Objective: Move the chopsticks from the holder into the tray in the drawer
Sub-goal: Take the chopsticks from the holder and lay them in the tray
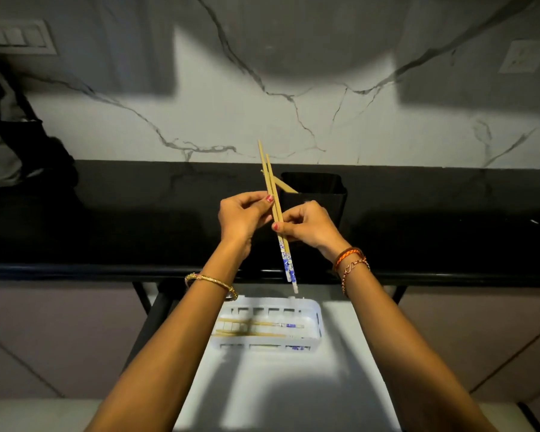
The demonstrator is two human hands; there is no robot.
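A pair of wooden chopsticks (pixel 270 179) with blue-and-white patterned ends stands almost upright in the air above the counter edge. My left hand (pixel 242 215) pinches the pair near the middle. My right hand (pixel 306 226) grips it just below, thumb against the sticks. Behind them a black holder (pixel 320 198) stands on the black counter, with one more chopstick (pixel 286 185) leaning out of its left rim. Below, a white slotted tray (pixel 315 313) lies in the open drawer (pixel 278 394) and holds several chopsticks (pixel 256 328) lying flat.
The black countertop (pixel 106 219) runs across the view, with a marble-patterned wall behind it. A dark object (pixel 19 141) sits at the far left of the counter. Switch plates are on the wall at upper left (pixel 16 37) and upper right (pixel 522 56).
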